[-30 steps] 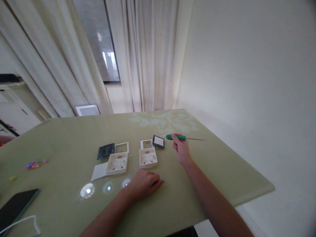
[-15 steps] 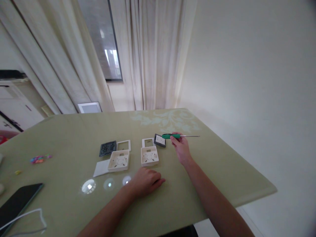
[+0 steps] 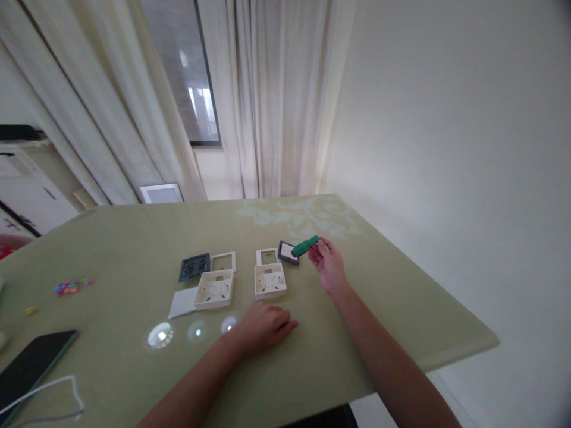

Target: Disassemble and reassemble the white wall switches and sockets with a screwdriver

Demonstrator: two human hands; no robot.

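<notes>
My right hand (image 3: 329, 266), raised over the table, grips a screwdriver by its green handle (image 3: 305, 245); the shaft is not visible. Just behind the handle lies a dark-edged socket panel (image 3: 286, 253) with a white centre. Loosely closed, my left hand (image 3: 266, 327) rests on the table, and its underside is hidden. In front of it stands a white square mounting box (image 3: 270, 283), open side up, with a white frame (image 3: 259, 258) behind. To the left are a second mounting box (image 3: 215, 291), another white frame (image 3: 234, 261), a dark plate (image 3: 195, 267) and a flat white plate (image 3: 182, 303).
A black tablet-like device (image 3: 33, 364) and a white cable (image 3: 74, 389) lie at the table's near left. Small colourful pieces (image 3: 68, 288) are farther back. Curtains (image 3: 285, 101) hang behind the table (image 3: 401, 309), and a wall (image 3: 455, 148) borders its right.
The screwdriver has turned in my right hand: its shaft pointed right earlier and is now out of sight, with the handle slanting. My left hand stays in place.
</notes>
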